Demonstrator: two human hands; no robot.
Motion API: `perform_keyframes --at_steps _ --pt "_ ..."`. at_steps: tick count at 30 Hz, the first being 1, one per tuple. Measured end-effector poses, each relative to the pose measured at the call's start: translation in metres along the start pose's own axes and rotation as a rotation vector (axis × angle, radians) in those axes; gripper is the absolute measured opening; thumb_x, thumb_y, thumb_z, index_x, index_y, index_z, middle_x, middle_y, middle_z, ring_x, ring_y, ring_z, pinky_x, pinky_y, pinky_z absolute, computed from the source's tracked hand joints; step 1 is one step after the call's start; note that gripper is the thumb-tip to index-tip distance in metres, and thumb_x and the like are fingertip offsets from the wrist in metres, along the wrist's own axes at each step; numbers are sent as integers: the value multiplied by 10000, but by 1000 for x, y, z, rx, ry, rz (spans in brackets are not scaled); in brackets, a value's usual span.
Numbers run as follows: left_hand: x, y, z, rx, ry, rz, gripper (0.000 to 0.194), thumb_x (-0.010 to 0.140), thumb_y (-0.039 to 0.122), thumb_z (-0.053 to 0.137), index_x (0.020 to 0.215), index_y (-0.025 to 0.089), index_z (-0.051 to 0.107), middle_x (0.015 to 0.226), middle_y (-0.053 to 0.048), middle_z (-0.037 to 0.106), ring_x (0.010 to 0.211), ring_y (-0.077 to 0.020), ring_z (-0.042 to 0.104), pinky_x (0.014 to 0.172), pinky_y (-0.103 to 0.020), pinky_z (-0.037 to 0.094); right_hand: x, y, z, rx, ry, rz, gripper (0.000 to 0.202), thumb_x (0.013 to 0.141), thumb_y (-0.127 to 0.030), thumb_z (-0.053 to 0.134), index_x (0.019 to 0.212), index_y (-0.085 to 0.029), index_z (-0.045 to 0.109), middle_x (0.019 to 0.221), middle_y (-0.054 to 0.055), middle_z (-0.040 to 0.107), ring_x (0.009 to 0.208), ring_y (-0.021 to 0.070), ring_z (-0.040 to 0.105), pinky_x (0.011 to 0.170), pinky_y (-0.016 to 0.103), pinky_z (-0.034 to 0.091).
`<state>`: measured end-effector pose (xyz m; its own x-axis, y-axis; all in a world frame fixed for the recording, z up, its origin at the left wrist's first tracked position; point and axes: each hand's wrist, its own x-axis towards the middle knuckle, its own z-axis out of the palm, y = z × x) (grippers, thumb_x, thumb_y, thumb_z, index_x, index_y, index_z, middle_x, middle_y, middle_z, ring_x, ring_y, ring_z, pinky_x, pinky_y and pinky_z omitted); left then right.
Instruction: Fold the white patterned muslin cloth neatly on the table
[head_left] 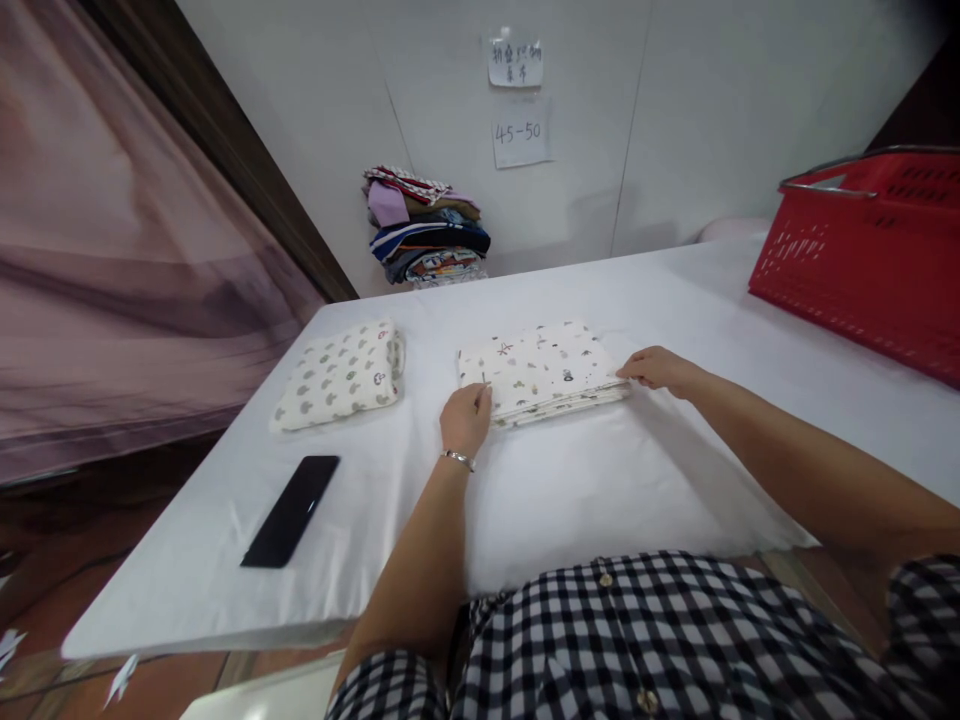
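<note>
A folded white cloth with small dark and tan figures [544, 365] lies flat on the white-covered table [600, 490], its layered edge towards me. My left hand [466, 415] pinches the cloth's near left corner; a silver bracelet circles that wrist. At the near right corner, my right hand [660, 370] has its fingers closed on the edge. Further left rests another folded cloth, cream with grey-green figures [337, 378], touched by neither hand.
A black phone [291, 512] lies on the table at the left. Behind the table's far edge rises a stack of folded fabrics [429, 235]. A red basket [870, 255] stands at the back right. A pink curtain [127, 230] hangs at the left.
</note>
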<state>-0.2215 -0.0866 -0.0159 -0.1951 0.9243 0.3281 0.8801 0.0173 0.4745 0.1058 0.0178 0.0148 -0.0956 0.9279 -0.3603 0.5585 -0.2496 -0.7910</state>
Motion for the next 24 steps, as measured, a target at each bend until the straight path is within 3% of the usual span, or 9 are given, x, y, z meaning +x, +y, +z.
perform_keyframes --at_steps 7,10,13,19,24 --pt "2 -3 3 -62 -20 -36 204 866 281 480 914 252 676 1059 -8 677 1047 -202 566 896 -315 454 5 10 1 56 -21 102 297 606 -274 711 454 -190 470 450 -20 422 409 64 273 390 249 163" --pt "4 -5 0 -82 33 -110 210 854 287 491 948 230 670 1092 -29 660 1064 -207 560 928 -326 441 4 13 3 26 -49 108 335 618 -282 703 434 -192 439 421 -27 392 403 64 277 387 245 171" --pt "6 -8 -5 -45 36 -237 276 835 328 510 1039 198 640 1144 -78 624 983 -221 597 873 -345 463 3 14 3 -11 -61 135 295 636 -306 700 473 -187 485 455 -8 455 412 74 332 391 240 218" --pt "11 -16 -10 -43 -178 -437 499 805 448 537 1222 176 511 1010 -95 679 966 -244 624 796 -324 462 2 13 2 -43 -72 116 229 640 -317 702 540 -181 547 568 37 576 467 96 447 398 227 291" --pt "14 -26 -12 -174 -276 -509 451 812 490 534 1098 144 576 772 -75 701 773 -207 661 698 -285 472 2 14 2 -44 -49 122 189 645 -284 688 561 -183 553 587 33 581 482 107 481 390 223 300"
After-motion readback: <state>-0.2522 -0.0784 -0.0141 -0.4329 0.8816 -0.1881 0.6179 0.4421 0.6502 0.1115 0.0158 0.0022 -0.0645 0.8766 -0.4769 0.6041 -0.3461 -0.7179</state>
